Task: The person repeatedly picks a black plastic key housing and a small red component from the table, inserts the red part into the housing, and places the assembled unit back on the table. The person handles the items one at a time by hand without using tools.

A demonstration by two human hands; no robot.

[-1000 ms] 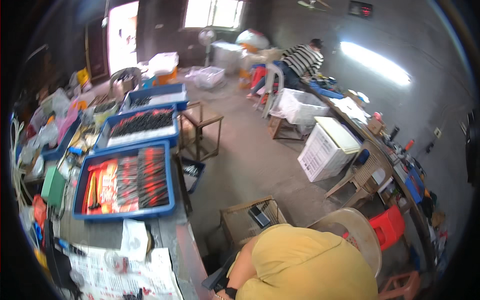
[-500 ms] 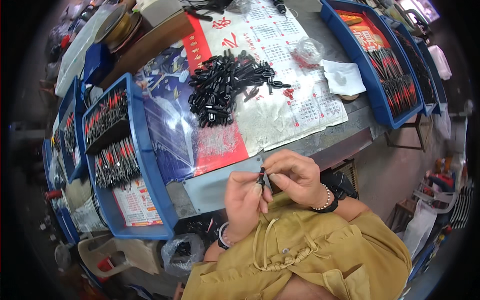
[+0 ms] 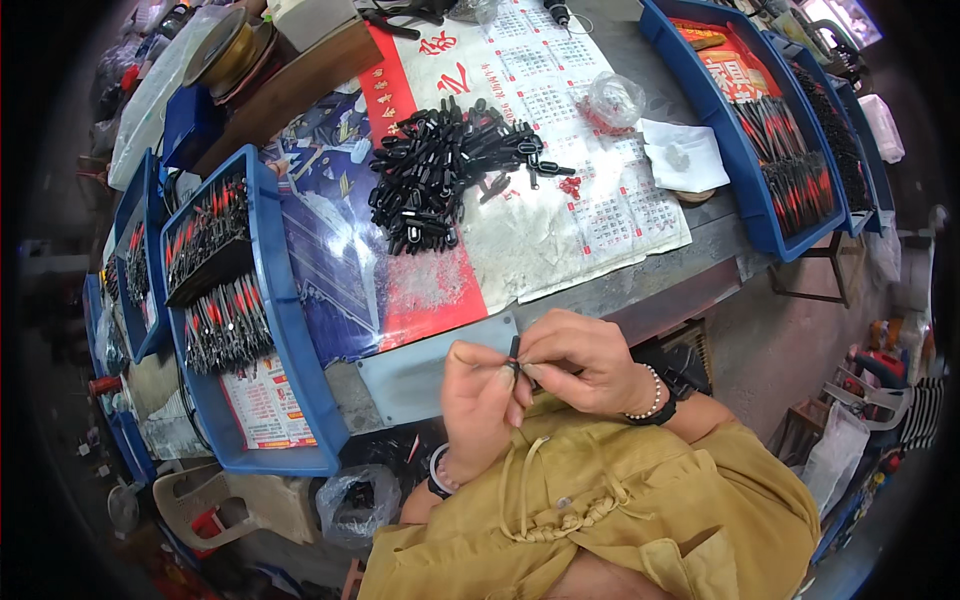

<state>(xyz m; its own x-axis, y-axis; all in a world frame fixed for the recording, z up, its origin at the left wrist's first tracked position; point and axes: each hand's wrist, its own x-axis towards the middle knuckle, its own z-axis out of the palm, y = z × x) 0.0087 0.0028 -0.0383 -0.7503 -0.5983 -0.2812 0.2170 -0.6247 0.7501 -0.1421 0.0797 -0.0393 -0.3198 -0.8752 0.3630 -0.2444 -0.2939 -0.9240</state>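
One small black part [image 3: 515, 352] is pinched between left hand [image 3: 478, 405] and right hand [image 3: 580, 362], both grips closed on it, at the worktop [image 3: 640, 285] edge. One black parts pile [image 3: 440, 175] lies on a red-and-white calendar sheet [image 3: 560, 215]. Blue trays [image 3: 290, 330] flank both sides.

Two hands [image 3: 530, 380], one heap of black parts [image 3: 440, 175], four blue trays [image 3: 290, 300] and one clear bag [image 3: 615, 98].

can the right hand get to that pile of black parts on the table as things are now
Probably yes. The right hand is busy pinching a small black part with the left hand, but the pile of black parts lies straight ahead on the calendar sheet, uncovered.
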